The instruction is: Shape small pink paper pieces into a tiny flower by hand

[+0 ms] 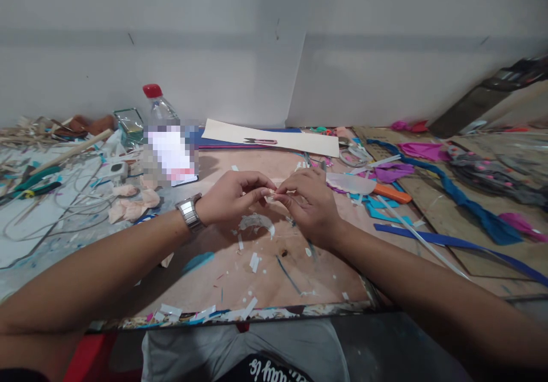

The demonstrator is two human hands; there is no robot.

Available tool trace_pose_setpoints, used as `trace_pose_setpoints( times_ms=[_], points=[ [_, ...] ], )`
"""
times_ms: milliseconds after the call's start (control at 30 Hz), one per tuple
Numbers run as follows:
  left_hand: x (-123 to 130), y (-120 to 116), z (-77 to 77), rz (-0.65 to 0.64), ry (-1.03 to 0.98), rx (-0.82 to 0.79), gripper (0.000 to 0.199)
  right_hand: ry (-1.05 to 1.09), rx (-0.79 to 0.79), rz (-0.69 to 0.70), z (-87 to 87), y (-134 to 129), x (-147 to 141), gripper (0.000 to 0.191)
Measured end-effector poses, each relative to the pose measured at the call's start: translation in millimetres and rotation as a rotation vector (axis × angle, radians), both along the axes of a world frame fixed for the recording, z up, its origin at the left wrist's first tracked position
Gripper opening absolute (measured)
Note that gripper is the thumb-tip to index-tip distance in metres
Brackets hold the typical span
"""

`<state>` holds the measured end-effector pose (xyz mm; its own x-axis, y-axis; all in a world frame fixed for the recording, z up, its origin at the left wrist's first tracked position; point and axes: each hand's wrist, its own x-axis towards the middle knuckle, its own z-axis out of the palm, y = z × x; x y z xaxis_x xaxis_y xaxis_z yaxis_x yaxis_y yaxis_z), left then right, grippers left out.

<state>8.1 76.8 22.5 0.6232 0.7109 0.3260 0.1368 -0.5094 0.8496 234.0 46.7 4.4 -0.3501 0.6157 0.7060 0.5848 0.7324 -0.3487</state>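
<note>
Over worktable (265, 279), head view: left hand (233, 198) and right hand (312, 205) pinched small pale piece (270, 196) between narrowed fingertips, hands almost meeting. Light, even pinch, steadied wrists probably suited such fine work. Scissors (261, 141) lay beyond.

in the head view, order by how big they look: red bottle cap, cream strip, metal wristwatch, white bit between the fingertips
Largest to smallest:
1. cream strip
2. metal wristwatch
3. red bottle cap
4. white bit, partly hidden, so judged by what shows
</note>
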Motion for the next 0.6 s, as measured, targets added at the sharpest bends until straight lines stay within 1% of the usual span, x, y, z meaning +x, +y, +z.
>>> trace_pose_setpoints(
  times_ms=[133, 333, 400, 500, 600],
  points=[
    [1.2, -0.9, -1.7, -0.005, -0.006, -0.063, 0.023, 0.005, 0.008, -0.012, 1.0, -0.4, -0.6, 0.019],
    [2.4, -3.8, -6.5, 0.005, -0.025, -0.096, 0.024, 0.02, -0.017, -0.001, -1.3, 1.3, -1.2, 0.018],
    [1.6, -4.5, -8.1, -0.008, -0.013, -0.084, 0.029, 0.009, -0.038, 0.002, -2.2, 1.6, -1.0, 0.018],
    [-0.3, -4.6, -9.2, -0.032, 0.063, -0.036, 0.04, -0.015, -0.081, 0.002, -2.9, 1.7, -0.5, 0.019],
    [-1.3, -3.8, -9.1, -0.058, 0.087, 0.008, 0.049, -0.029, -0.092, 0.036, -3.4, 2.2, 0.1, 0.018]
  ],
)
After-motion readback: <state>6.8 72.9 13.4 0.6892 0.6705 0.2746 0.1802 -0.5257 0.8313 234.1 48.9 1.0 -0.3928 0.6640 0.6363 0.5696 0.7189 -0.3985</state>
